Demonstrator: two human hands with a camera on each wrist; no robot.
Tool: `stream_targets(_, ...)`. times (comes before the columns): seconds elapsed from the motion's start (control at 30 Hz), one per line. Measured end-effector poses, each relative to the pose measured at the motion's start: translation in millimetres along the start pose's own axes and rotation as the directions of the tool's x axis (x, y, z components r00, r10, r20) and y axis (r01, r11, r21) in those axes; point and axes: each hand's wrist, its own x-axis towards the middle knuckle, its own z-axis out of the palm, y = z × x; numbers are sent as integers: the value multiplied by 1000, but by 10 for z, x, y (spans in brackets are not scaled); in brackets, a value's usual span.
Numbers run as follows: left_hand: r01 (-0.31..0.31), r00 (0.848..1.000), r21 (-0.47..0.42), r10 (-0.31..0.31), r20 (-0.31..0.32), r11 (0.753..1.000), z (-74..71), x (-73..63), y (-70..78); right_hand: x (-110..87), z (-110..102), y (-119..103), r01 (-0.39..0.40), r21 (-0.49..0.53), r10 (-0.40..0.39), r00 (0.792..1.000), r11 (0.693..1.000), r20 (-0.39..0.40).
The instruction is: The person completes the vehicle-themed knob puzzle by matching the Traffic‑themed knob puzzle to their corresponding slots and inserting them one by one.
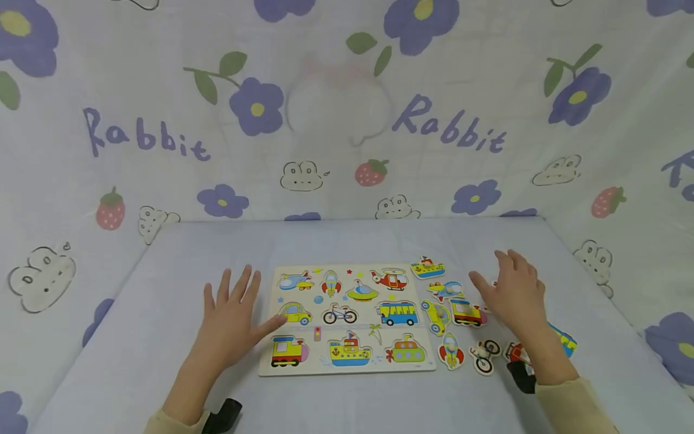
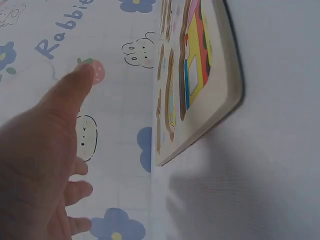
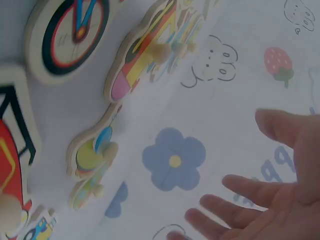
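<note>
A wooden puzzle board with printed vehicles lies in the middle of the table. My left hand, fingers spread, hovers at its left edge, the thumb over the yellow car picture; the left wrist view shows this hand apart from the board. To the right, my right hand is held above the loose pieces with relaxed fingers and nothing in its grasp. Near it lie a train piece, a bicycle piece and a bus piece. A red piece is partly hidden by the right wrist.
Beside the board's right edge lie a ship piece, a plane piece, a car piece and a rocket piece. Knobs stick up from pieces in the right wrist view. A patterned cloth hangs behind the white table.
</note>
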Motion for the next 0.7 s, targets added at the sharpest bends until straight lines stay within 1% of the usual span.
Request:
stream_targets(0.17, -38, 999, -82, 40, 27, 996, 47, -75, -36, -6, -21, -48, 1, 137, 4, 999, 991, -39)
stream_targets(0.27, -48, 998, -109, 53, 43, 993, 75, -125, -62, -28, -8, -50, 12, 184, -4, 999, 983, -46)
stream_targets(0.33, -56, 996, -128, 64, 58, 990, 85, -152, -74, -25, 25, -13, 10, 205, -2, 999, 979, -43)
stream_targets(0.4, -71, 993, -145, 83, 80, 987, 98, -174, -85, 25, 151, 109, 5, 206, 6, 999, 978, -54)
stream_targets(0.47, -81, 989, -184, 102, 108, 980, 109, -190, -94, 118, 360, 317, 10, 217, 4, 998, 976, -66)
stream_targets(0.5, -83, 986, -209, 111, 124, 974, 114, -195, -96, 166, 434, 406, -1, 246, 11, 999, 969, -40)
stream_targets(0.57, -97, 979, -247, 137, 151, 964, 128, -205, -104, 268, 648, 619, -6, 277, 13, 1000, 961, -23)
stream_targets(0.6, -100, 976, -264, 146, 162, 959, 134, -209, -106, 299, 702, 680, -9, 307, 7, 1000, 952, 7)
stream_targets(0.63, -100, 973, -278, 152, 174, 956, 140, -212, -108, 299, 688, 666, -20, 337, 7, 999, 941, 38)
stream_targets(0.7, -102, 969, -291, 162, 187, 951, 154, -217, -110, 250, 562, 538, -65, 386, 22, 993, 920, 116)
